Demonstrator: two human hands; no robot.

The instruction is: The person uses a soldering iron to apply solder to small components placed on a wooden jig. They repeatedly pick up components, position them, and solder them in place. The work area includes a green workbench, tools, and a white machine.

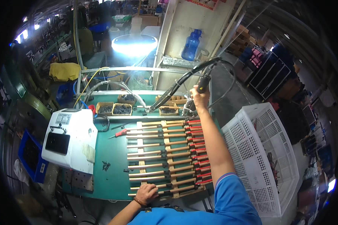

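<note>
My right hand [200,98] is raised at the far right of the bench, wrapped round a black electric screwdriver [203,84] with a dark cable above it. Below stretches a row of long wooden rods [148,153] with black fittings along them and red right ends [202,175]. They lie side by side across pale wooden rack strips [174,179]. At the near left end of the row, my left hand [146,194] curls its fingers over the nearest rods. What lies beneath its palm is hidden.
Left on the green bench [112,157] stands a white machine [72,140]. A red-handled screwdriver [118,133] and loose black parts [106,165] lie nearby. Small boxes of dark parts [122,109] line the back under a bright lamp [134,44]. A white perforated crate [248,157] stands right.
</note>
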